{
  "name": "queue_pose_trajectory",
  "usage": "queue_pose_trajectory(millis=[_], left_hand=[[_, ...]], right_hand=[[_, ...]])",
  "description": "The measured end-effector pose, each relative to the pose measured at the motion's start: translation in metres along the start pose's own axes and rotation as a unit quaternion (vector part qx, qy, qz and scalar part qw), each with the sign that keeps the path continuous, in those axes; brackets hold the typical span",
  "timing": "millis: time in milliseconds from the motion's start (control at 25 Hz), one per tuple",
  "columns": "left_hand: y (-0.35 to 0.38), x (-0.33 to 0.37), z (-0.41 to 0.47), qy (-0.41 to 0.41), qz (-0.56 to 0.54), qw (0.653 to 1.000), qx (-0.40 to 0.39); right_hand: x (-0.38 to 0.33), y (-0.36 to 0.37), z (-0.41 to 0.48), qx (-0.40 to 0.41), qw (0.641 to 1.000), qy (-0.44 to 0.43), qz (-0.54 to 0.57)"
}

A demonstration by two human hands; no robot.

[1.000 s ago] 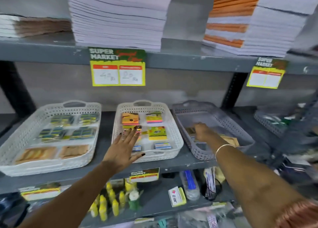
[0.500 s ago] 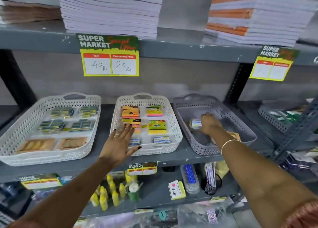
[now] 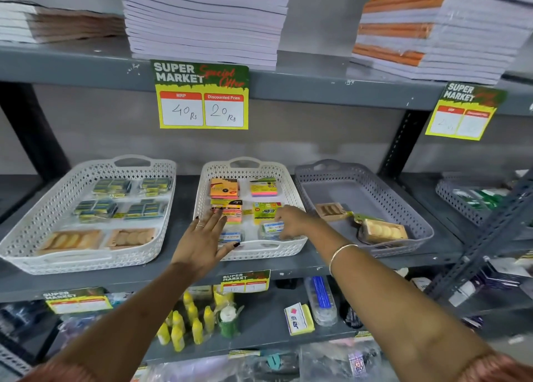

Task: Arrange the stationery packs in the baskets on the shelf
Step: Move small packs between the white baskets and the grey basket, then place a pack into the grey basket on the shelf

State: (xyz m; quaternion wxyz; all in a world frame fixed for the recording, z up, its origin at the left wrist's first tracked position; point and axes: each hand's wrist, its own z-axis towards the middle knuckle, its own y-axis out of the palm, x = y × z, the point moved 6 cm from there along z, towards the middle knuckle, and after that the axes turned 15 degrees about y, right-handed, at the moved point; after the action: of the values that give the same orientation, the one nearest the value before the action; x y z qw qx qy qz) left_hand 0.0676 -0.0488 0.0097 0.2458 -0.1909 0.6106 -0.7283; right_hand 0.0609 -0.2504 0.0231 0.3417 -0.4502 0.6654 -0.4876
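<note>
**A:** Where's the pack now?

**B:** The right hand (image 3: pixel 291 223) has a small clear-wrapped pack with a blue-and-white label (image 3: pixel 272 228) pinched in its curled fingers, low at the front right of the middle white basket (image 3: pixel 284 185), just beside a matching pack (image 3: pixel 230 235). The left hand (image 3: pixel 202 237) holds nothing; it lies flat and spread over that basket's front left rim.

**A:** What could go wrong?

**B:** I'd guess the glossy film slips, or the pack lands askew on its neighbour. The right forearm crosses near the basket's front rim; a nudge might shift this light perforated plastic on the smooth grey metal shelf (image 3: pixel 288 269).

**A:** And the rest?

**B:** Neon sticky-note pads (image 3: pixel 224 188), square and flat, lie behind. The grey basket (image 3: pixel 415 217) holds tan boxed packs (image 3: pixel 382 231), one tilted. The left white basket (image 3: pixel 43 208) has the same lattice walls.
</note>
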Motion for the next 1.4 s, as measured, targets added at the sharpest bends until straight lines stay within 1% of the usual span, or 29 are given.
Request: queue_pose_trajectory(millis=[160,240,280,320,360,400,440,480,520,600,680,840,920,1000,1080,1160,1320,1400], left_hand=[[0.0,0.0,0.0,-0.001,-0.006,1.0,0.006],[0.0,0.0,0.0,0.0,-0.004,1.0,0.005],[0.0,0.0,0.0,-0.001,-0.005,1.0,0.005],[-0.001,0.001,0.0,-0.001,-0.005,1.0,0.003],[-0.001,0.001,0.0,-0.002,-0.003,1.0,0.002],[-0.002,0.001,0.0,-0.003,0.0,1.0,0.0],[-0.003,0.001,0.0,-0.003,0.002,1.0,0.0],[-0.003,0.001,0.0,-0.005,0.003,1.0,0.0],[-0.003,0.001,0.0,-0.005,0.002,1.0,0.001],[-0.002,0.001,0.001,-0.007,0.003,1.0,0.0],[-0.003,0.0,0.001,-0.009,0.005,1.0,0.001],[-0.004,0.001,0.001,-0.012,0.003,1.0,0.0],[-0.004,0.001,0.001,-0.012,0.004,1.0,0.0],[-0.002,-0.001,0.001,-0.012,0.008,1.0,0.001],[0.0,-0.001,0.002,-0.009,0.012,1.0,0.002],[0.002,-0.002,0.003,-0.008,0.013,1.0,0.004],[0.001,-0.002,0.003,-0.003,0.008,1.0,0.01],[-0.004,-0.002,0.001,0.005,0.016,1.0,0.011]], right_hand=[[0.0,0.004,0.002,0.002,1.0,0.015,0.006],[0.0,0.001,0.0,-0.016,1.0,0.008,0.019],[0.002,-0.003,-0.001,-0.022,0.998,0.003,0.055],[0.006,-0.013,0.0,-0.01,0.994,0.006,0.113],[0.014,-0.026,0.005,0.025,0.984,0.021,0.177],[0.026,-0.041,0.01,0.085,0.971,0.042,0.22],[0.041,-0.054,0.015,0.153,0.96,0.078,0.22],[0.055,-0.06,0.02,0.202,0.953,0.122,0.192],[0.069,-0.06,0.023,0.222,0.949,0.163,0.151],[0.087,-0.044,0.029,0.189,0.954,0.221,0.071],[0.1,-0.019,0.037,0.125,0.962,0.239,0.03],[0.113,-0.003,0.054,0.041,0.978,0.206,-0.006],[0.115,0.001,0.054,0.025,0.978,0.202,-0.055],[0.113,0.001,0.052,0.033,0.975,0.198,-0.092],[0.112,0.001,0.048,0.061,0.973,0.201,-0.1],[0.111,-0.005,0.042,0.062,0.968,0.217,-0.105],[0.116,-0.034,0.039,0.075,0.961,0.257,-0.066],[0.104,-0.062,0.033,0.1,0.963,0.246,-0.053]])
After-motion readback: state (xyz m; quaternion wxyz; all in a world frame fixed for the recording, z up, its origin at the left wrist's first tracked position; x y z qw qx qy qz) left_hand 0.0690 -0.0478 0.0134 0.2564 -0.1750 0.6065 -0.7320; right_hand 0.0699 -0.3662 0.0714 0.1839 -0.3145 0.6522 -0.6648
